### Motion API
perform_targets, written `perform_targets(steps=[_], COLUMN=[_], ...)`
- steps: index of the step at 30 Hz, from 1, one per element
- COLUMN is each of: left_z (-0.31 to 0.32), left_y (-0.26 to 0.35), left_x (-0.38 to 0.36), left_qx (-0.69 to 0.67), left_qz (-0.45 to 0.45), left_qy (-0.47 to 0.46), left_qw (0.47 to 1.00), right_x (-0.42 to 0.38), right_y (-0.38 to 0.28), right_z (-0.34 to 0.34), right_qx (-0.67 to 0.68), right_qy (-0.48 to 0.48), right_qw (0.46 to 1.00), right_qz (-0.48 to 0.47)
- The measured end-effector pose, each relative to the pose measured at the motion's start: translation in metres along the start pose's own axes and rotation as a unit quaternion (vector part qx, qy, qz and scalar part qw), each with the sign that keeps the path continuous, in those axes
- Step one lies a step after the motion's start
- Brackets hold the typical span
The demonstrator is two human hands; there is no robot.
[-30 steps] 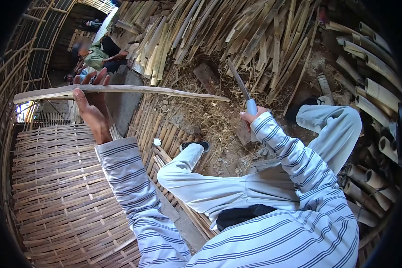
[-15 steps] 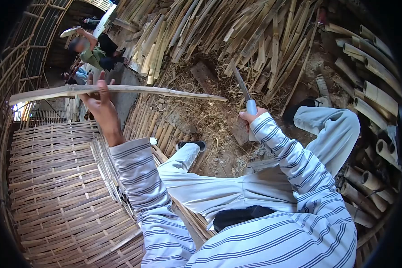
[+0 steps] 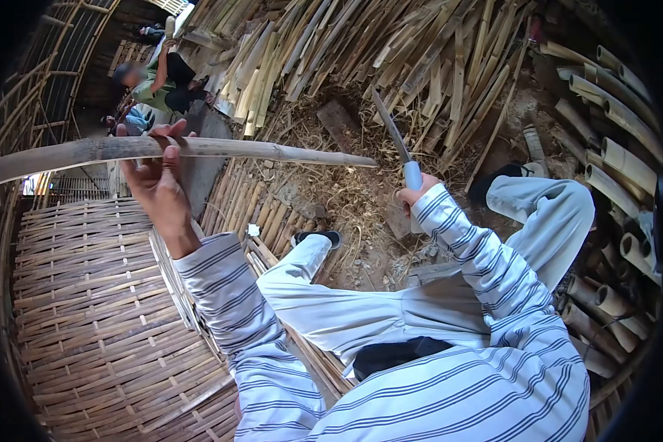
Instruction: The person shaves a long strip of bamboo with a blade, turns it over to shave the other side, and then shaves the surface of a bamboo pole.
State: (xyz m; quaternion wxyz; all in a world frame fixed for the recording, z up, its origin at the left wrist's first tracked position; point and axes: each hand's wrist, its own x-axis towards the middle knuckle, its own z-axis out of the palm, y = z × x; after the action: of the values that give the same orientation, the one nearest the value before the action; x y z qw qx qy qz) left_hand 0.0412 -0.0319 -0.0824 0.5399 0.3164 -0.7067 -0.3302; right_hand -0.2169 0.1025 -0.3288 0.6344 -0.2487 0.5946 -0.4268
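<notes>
A long split bamboo strip (image 3: 236, 148) lies across the upper left, nearly level, its broad outer face turned up. My left hand (image 3: 158, 177) grips it left of its middle, thumb on the near side and fingers behind. In my right hand (image 3: 420, 193) is a machete (image 3: 411, 173) with a light blue handle, the fingers wrapped round it. The blade points up and slightly left, past the strip's narrow right end, and is apart from it.
Split bamboo strips (image 3: 376, 51) are heaped ahead. Cut bamboo poles (image 3: 630, 162) are stacked on the right. Shavings (image 3: 353, 199) litter the ground between my legs. A woven bamboo panel (image 3: 96, 309) is at my left. Another person (image 3: 158, 85) sits at the far upper left.
The bamboo strip has rolled in my left hand, now showing a broader face, and its left end has shifted left and nearer. My right hand and the machete have barely moved.
</notes>
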Motion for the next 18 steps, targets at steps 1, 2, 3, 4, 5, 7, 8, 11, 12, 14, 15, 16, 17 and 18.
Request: perform_targets(steps=[1,2,3,4,5,7,8,11,12,14,15,16,17,18], left_z=[-0.005,-0.01,-0.014,-0.016,-0.022,-0.04,-0.055,-0.086,-0.107,-0.114,-0.107,-0.104,-0.107,-0.115], left_y=[0.006,0.012,0.018,0.026,0.034,0.047,0.052,0.069,0.073,0.078,0.081,0.083,0.082,0.079], left_x=[0.004,0.008,0.012,0.014,0.018,0.028,0.035,0.046,0.052,0.055,0.053,0.052,0.051,0.05], left_qx=[0.015,0.028,0.041,0.037,0.051,0.08,0.075,0.128,0.137,0.193,0.237,0.279,0.304,0.329], left_qz=[0.011,0.021,0.03,0.035,0.045,0.064,0.074,0.075,0.071,0.064,0.06,0.056,0.027,-0.003], left_qy=[0.0,0.0,-0.001,0.015,0.021,0.033,0.026,0.087,0.101,0.203,0.289,0.372,0.415,0.457], left_qw=[1.0,0.999,0.999,0.999,0.997,0.994,0.994,0.985,0.983,0.958,0.926,0.883,0.857,0.827], right_x=[-0.002,0.001,0.005,0.009,0.013,0.015,0.018,0.025,0.023,0.023,0.024,0.025,0.026,0.026], right_y=[-0.003,0.001,0.006,0.01,0.015,0.018,0.022,0.03,0.023,0.022,0.024,0.026,0.027,0.025], right_z=[0.0,-0.001,-0.002,-0.002,-0.004,-0.006,-0.007,-0.009,-0.01,-0.012,-0.012,-0.013,-0.014,-0.014], right_qx=[0.013,0.046,0.056,0.066,0.077,0.058,0.056,0.112,0.115,0.136,0.153,0.169,0.187,0.204], right_qy=[-0.011,-0.019,-0.016,-0.013,-0.008,0.026,0.037,0.061,0.067,0.071,0.07,0.068,0.067,0.066], right_qw=[1.0,0.999,0.998,0.998,0.997,0.998,0.998,0.992,0.99,0.987,0.984,0.982,0.978,0.973], right_qz=[0.002,-0.01,-0.013,-0.017,-0.021,-0.025,-0.022,0.017,0.036,0.057,0.057,0.058,0.07,0.082])
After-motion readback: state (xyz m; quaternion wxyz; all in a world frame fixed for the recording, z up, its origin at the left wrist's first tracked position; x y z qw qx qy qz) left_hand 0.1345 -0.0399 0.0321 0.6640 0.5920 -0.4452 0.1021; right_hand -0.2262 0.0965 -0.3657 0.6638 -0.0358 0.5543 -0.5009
